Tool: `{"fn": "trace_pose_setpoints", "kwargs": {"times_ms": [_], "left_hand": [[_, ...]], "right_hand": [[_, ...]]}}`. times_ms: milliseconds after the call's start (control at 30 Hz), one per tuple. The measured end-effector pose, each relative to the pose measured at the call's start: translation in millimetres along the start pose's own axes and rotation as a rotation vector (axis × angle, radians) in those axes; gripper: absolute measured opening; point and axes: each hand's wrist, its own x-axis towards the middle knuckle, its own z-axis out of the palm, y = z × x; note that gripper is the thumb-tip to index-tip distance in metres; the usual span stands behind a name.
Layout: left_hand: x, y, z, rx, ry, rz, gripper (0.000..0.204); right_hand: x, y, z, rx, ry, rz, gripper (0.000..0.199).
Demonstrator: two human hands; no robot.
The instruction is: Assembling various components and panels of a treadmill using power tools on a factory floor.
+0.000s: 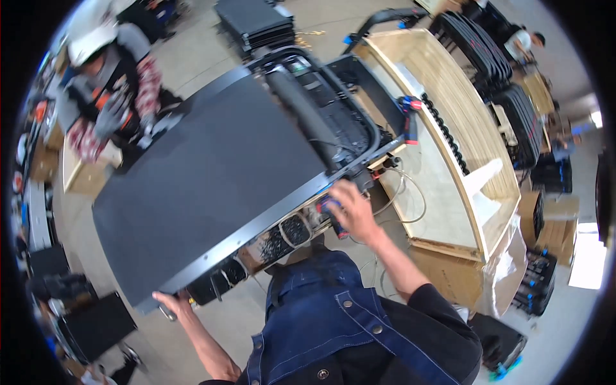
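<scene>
Grey floor (186,61) is spreading under the whole workshop. On the far left, a carton (43,162) is standing behind a co-worker (96,77) in a white cap, who is leaning in at the treadmill's far long edge with gloved hands. My left hand (174,304) is touching the treadmill (215,170) at its near left corner; its fingers are partly hiding, so I cannot tell how firmly they are gripping. Before me the treadmill is lying slantwise, its dark belt facing up and a silver rail (240,242) running along the near edge. Below that edge, trays (295,230) are holding small black parts. Toward the right end, a roller (292,106) is lying across the frame. By the near right corner, my right hand (350,208) is bending its fingers over a blue-and-red driver (332,212); I cannot tell whether they are closing on it. Farther right, another driver (410,122) is resting at the left edge of a wooden bench (475,109).
</scene>
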Motion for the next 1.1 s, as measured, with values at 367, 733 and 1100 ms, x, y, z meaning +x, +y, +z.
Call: {"fn": "trace_pose_setpoints", "kwargs": {"times_ms": [367,733,1100], "left_hand": [[8.7,-11.0,-56.3,0.14,-0.073,-0.152,0.072],[-108.1,-141.4,-77.1,1.012,-0.222,-0.633,0.068],[-171.4,-138.7,-89.3,1.014,-0.195,-0.51,0.048]], "right_hand": [[-100.1,224.8,0.8,0.178,0.223,1.132,0.031],[21.4,196.5,-81.2,-0.129,-0.725,1.035,0.045],[-161.0,475.8,69.1,-0.013,-0.291,0.929,0.055]]}}
